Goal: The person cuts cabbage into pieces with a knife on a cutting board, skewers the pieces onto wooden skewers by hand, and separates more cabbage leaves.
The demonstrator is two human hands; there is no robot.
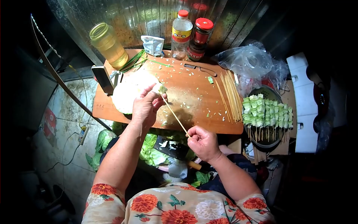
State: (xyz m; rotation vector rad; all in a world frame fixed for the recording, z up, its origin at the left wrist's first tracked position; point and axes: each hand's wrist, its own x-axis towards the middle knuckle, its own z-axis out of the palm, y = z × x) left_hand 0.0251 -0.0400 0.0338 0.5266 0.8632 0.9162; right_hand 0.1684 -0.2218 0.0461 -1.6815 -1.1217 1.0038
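My left hand (146,105) pinches a small stack of pale green cabbage pieces (160,89) at the upper end of a bamboo skewer (175,116). The skewer slants down to the right. Its lower end sits between the thumb and fingers of my right hand (204,142), just past the board's front edge. Beneath and beside my left hand lies a round white heap or disc (128,91), too overexposed to make out. The wooden board (190,84) under the work is strewn with cabbage scraps.
Loose skewers (231,95) lie at the board's right, near a metal bowl (263,143) bearing several loaded cabbage skewers (267,112). A jar of yellow liquid (110,44), a bottle (181,35), a red-lidded jar (201,37) and a phone (102,79) stand around. A cleaver (173,148) lies below.
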